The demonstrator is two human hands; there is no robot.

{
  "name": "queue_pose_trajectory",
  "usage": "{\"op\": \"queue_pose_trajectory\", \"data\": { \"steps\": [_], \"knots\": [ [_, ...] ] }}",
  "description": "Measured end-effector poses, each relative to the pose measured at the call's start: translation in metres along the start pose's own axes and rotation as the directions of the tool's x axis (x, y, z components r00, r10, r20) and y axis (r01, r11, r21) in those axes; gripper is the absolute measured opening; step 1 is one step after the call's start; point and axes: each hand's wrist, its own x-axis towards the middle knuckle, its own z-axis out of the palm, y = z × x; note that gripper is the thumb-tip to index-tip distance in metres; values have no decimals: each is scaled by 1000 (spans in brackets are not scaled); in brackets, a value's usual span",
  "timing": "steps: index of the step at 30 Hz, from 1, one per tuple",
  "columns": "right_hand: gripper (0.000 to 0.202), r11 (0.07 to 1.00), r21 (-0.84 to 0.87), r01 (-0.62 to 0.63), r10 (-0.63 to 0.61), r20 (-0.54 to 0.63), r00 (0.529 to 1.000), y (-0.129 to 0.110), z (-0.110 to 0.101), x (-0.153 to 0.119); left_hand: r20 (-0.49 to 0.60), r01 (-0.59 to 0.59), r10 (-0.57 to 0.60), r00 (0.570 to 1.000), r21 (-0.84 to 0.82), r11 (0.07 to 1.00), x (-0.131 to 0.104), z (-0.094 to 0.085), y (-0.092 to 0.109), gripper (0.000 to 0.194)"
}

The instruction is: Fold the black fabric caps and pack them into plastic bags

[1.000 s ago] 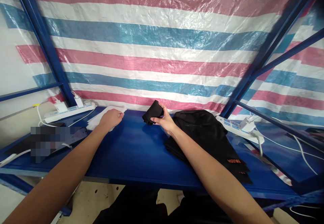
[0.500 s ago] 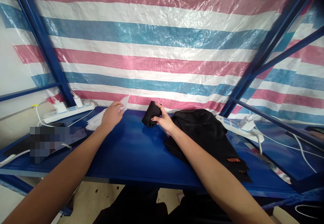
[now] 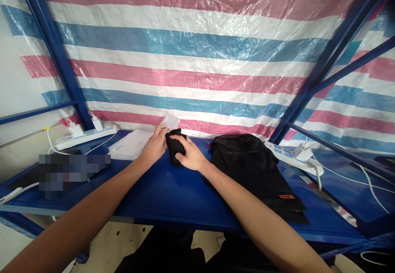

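Note:
A folded black cloth bundle (image 3: pixel 175 151) is held over the blue table (image 3: pixel 173 195) by my right hand (image 3: pixel 191 153), its thumb and fingers round the right side. My left hand (image 3: pixel 156 143) is closed on a thin white sheet (image 3: pixel 170 121), which sticks up behind the bundle; the fingers are at the bundle's left edge. Left of that hand lies a stack of white sheets (image 3: pixel 131 143). Black folded garments (image 3: pixel 247 166) with orange lettering lie to the right.
White power strips with plugs and cables stand at the left (image 3: pixel 86 138) and right (image 3: pixel 293 158). A dark, partly blurred device (image 3: pixel 74 174) lies at the left. Blue metal posts (image 3: pixel 58 55) frame a striped plastic sheet (image 3: pixel 191 71).
My left hand has moved right with the white sheet, up to the black bundle. My right hand has brought the bundle slightly left and nearer. More of the sheet stack shows.

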Motion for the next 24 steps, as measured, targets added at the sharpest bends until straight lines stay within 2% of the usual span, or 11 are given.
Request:
{"op": "queue_pose_trajectory", "data": {
  "steps": [3, 6, 9, 12, 15, 18, 22, 24],
  "knots": [
    [73, 984, -170, -45, 45, -6, 999, -2, -2, 0, 12, -87, 87, 996, -9, 996, -2, -1, 5, 76],
    [69, 938, -346, 3, -3, 0, 1000, -5, -4, 1, 38, -174, 173, 984, 14, 985, -2, -3, 9, 93],
    [61, 885, -461, 58, -53, 25, 998, -6, -5, 3, 83, -255, 251, 964, 39, 966, -1, -7, 10, 99],
    [56, 877, -479, 30, -29, 9, 1000, -3, -3, 5, 126, -314, 308, 943, 33, 949, -2, -9, 12, 100],
    [68, 940, -338, -40, 20, -62, 998, 5, -1, 6, 105, -318, 317, 943, -6, 948, -3, -7, 16, 104],
    [78, 996, -79, -34, 22, -142, 990, 14, 1, 8, 79, -282, 286, 955, -60, 958, -3, -3, 18, 106],
    [69, 964, 267, 16, 47, -229, 972, 25, 1, 11, 50, -245, 250, 967, -85, 966, -1, -2, 15, 108],
    [60, 948, 318, 31, 44, -226, 973, 26, 0, 13, 45, -252, 256, 966, -78, 965, -1, -3, 13, 110]
  ]
}}
